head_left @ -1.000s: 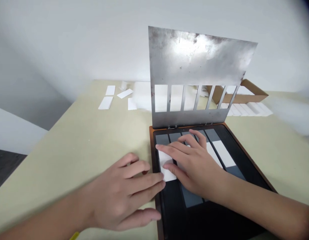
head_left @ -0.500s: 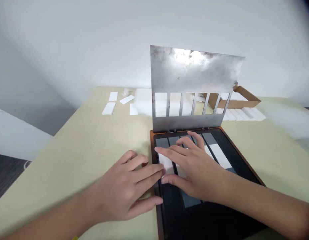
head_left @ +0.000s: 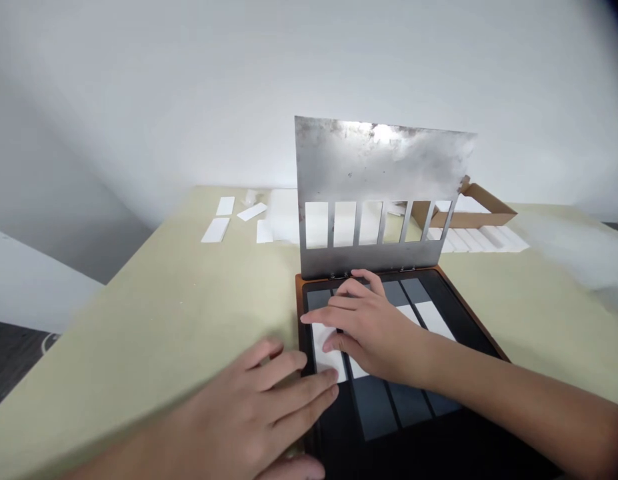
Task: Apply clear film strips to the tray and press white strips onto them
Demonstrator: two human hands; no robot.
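Observation:
My right hand [head_left: 369, 330] lies over the middle of a black board with an orange-brown rim [head_left: 469, 308], its fingers spread and its fingertips on the white strips. Under its fingers, a white rectangular strip [head_left: 325, 350] lies in the leftmost dark-grey slot. My left hand [head_left: 253, 410] rests at the board's left edge, with its fingertips against that strip's lower end. Another white strip [head_left: 431, 320] lies in a slot on the right. A stained metal plate with a row of rectangular windows [head_left: 379, 167] stands hinged at the board's back edge.
The board sits on a pale yellow-green table [head_left: 139, 320]. Loose white strips [head_left: 216, 230] lie behind it at the left. A cardboard box lid [head_left: 481, 213] and more white strips [head_left: 483, 237] are at the back right. The table's left edge drops to a dark floor.
The whole scene sits lower in view and the plate looks shorter. My right hand has shifted up and left over the board, and my left hand lies lower, showing more of the strip.

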